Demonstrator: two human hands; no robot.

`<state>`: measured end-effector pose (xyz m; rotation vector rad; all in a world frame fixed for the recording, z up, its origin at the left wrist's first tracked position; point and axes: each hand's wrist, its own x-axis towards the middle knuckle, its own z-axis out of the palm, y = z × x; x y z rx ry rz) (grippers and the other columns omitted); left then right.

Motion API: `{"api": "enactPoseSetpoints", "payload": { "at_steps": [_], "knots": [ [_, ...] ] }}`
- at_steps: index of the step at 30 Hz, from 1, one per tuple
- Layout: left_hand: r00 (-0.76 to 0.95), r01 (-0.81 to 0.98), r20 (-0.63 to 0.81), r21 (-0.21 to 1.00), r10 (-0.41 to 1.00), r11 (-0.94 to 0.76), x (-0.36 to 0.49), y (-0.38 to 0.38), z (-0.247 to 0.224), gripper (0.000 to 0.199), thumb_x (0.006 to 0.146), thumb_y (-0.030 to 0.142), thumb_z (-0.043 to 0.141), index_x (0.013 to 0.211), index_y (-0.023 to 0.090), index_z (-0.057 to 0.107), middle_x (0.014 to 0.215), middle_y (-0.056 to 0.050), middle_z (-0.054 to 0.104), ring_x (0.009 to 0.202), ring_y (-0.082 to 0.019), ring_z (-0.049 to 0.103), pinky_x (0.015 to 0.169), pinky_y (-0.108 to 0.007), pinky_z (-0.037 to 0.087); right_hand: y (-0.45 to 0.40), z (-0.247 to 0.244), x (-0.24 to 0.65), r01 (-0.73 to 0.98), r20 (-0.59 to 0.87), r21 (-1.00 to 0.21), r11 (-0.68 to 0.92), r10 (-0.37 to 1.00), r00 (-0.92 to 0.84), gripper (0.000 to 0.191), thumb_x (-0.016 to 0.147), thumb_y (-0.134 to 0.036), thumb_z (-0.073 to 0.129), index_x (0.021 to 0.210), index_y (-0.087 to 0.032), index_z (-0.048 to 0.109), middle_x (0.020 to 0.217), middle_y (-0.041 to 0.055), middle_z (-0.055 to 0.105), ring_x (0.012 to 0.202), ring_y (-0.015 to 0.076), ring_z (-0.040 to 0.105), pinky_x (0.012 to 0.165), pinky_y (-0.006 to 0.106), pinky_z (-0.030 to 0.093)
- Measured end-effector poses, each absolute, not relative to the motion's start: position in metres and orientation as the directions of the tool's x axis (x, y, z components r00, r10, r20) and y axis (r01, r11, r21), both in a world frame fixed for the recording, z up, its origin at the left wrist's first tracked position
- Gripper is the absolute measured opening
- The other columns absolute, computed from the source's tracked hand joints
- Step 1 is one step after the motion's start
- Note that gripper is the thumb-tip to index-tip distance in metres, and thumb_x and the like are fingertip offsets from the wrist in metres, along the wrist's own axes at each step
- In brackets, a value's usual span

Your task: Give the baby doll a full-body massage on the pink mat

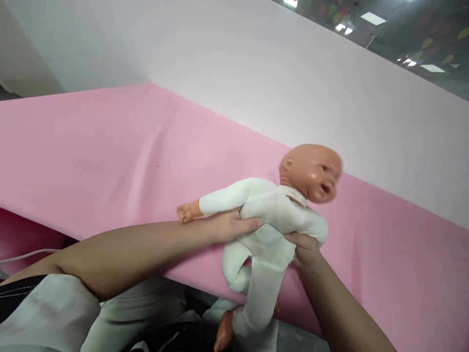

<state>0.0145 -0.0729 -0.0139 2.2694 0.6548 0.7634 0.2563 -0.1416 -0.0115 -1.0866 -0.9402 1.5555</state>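
Observation:
A baby doll (269, 244) with a white cloth body and a bald plastic head is held up over the table's front edge. My left hand (234, 226) grips its torso from the left, thumb across the front. On the other side my right hand (305, 248) closes round the waist, below the doll's bent arm. The doll's head tilts to the right, and one arm stretches left above my forearm. Its legs hang below the table edge, one of them bent. Most of my fingers are hidden behind the body.
A pink-covered table (98, 146) with a few creases runs along a white wall (220, 54). A dark glass pane (399, 39) with ceiling-light reflections is above the wall at the upper right. A white cable (31, 254) lies at the lower left.

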Motion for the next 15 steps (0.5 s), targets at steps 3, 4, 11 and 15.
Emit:
{"api": "enactPoseSetpoints", "payload": {
  "at_steps": [3,4,11,15],
  "knots": [
    [0.657,-0.001,0.306,0.914,0.689,-0.405,0.017,-0.066,-0.01,0.053,0.102,0.058,0.049,0.123,0.014,0.072,0.108,-0.013,0.081,0.095,-0.03,0.079,0.08,-0.042,0.067,-0.134,-0.009,0.254,-0.308,-0.221,-0.917,-0.255,0.965,-0.139,0.063,0.07,-0.036,0.089,0.129,-0.02,0.072,0.108,0.0125,0.082,0.118,0.0416,0.074,0.102,0.059,0.06],
    [0.646,-0.05,0.297,0.936,0.703,-0.349,0.019,-0.064,-0.01,0.053,0.101,0.058,0.053,0.116,0.012,0.072,0.107,-0.014,0.081,0.094,-0.03,0.079,0.079,-0.041,0.067,-0.131,-0.01,0.255,-0.309,-0.237,-0.911,-0.273,0.96,-0.15,0.063,0.071,-0.036,0.088,0.13,-0.019,0.072,0.109,0.0127,0.083,0.117,0.041,0.074,0.103,0.058,0.06],
    [0.556,-0.022,0.198,0.974,0.807,-0.223,0.025,-0.055,-0.016,0.042,0.096,0.05,0.064,0.106,0.01,0.072,0.107,-0.014,0.081,0.099,-0.031,0.077,0.087,-0.041,0.064,-0.115,-0.024,0.262,-0.342,-0.309,-0.879,-0.332,0.943,-0.121,0.053,0.068,-0.034,0.093,0.115,-0.016,0.077,0.106,0.0122,0.083,0.116,0.0381,0.075,0.102,0.053,0.062],
    [0.493,0.175,0.082,0.966,0.866,-0.191,0.024,-0.051,-0.015,0.04,0.095,0.054,0.064,0.099,0.015,0.073,0.099,-0.01,0.081,0.091,-0.029,0.076,0.079,-0.04,0.061,-0.11,-0.028,0.262,-0.274,-0.321,-0.906,-0.322,0.946,-0.05,0.043,0.066,-0.04,0.096,0.098,-0.017,0.078,0.087,0.0114,0.082,0.1,0.0374,0.078,0.088,0.05,0.065]
  ]
}}
